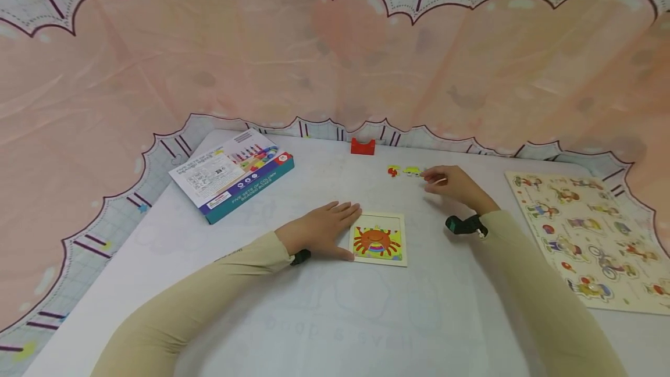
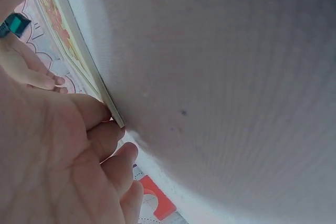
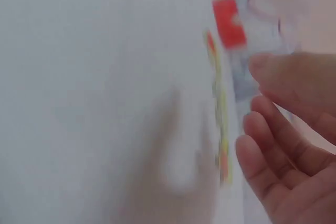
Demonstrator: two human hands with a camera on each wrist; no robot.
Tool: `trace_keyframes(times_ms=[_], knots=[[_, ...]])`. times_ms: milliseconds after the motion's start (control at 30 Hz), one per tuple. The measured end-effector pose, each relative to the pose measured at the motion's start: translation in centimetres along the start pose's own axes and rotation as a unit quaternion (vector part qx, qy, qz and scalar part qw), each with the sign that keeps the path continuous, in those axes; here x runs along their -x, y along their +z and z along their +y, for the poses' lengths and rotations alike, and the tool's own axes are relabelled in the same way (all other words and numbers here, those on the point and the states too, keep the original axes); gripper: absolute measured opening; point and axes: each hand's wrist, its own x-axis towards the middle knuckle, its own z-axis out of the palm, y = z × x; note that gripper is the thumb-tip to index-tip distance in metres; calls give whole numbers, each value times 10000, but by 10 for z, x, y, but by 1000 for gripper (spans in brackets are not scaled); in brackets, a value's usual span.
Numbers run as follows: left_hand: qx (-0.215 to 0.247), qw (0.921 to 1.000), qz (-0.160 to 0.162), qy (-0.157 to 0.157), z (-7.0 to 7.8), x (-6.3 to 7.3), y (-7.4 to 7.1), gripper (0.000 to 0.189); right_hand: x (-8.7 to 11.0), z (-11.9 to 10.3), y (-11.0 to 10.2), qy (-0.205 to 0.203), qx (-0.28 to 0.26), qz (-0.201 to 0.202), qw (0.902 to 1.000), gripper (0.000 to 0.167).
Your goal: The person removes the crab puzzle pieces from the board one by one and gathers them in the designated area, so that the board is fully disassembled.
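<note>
A square, pale-framed puzzle board [image 1: 378, 214] with a red crab picture [image 1: 377, 242] lies on the white table. My left hand [image 1: 323, 229] rests at its left side, fingers near the upper left corner and thumb by the lower left one. In the left wrist view, fingertips [image 2: 107, 132] touch the edge of the board [image 2: 86, 61]. Farther back, my right hand [image 1: 451, 184] hovers beside small flat colourful pieces [image 1: 412, 171] standing in a row. Thumb and fingers are apart in the right wrist view, where the pieces [image 3: 220, 114] look blurred and nothing shows between the fingertips.
Behind the pieces stands a small red block with a notched top [image 1: 363, 146]. A boxed bead set [image 1: 232, 176] lies at the back left. On the right is a large wooden picture board [image 1: 586, 237]. A patterned cloth [image 1: 335, 68] hangs behind the table.
</note>
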Motion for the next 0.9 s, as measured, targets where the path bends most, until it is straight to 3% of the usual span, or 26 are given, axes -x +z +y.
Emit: trace_keyframes(times_ms=[267,533,900], knots=[[-31,10000,36,-25,0,1,0,100,11,-29,33,-509,9,-622,9968,32],[6,10000,65,-10,-2,0,3,100,12,-54,61,-1019,-13,-1208,9874,33],[53,9999,104,34,-3,0,2,101,12,-77,82,-1195,265,-1632,9790,29]])
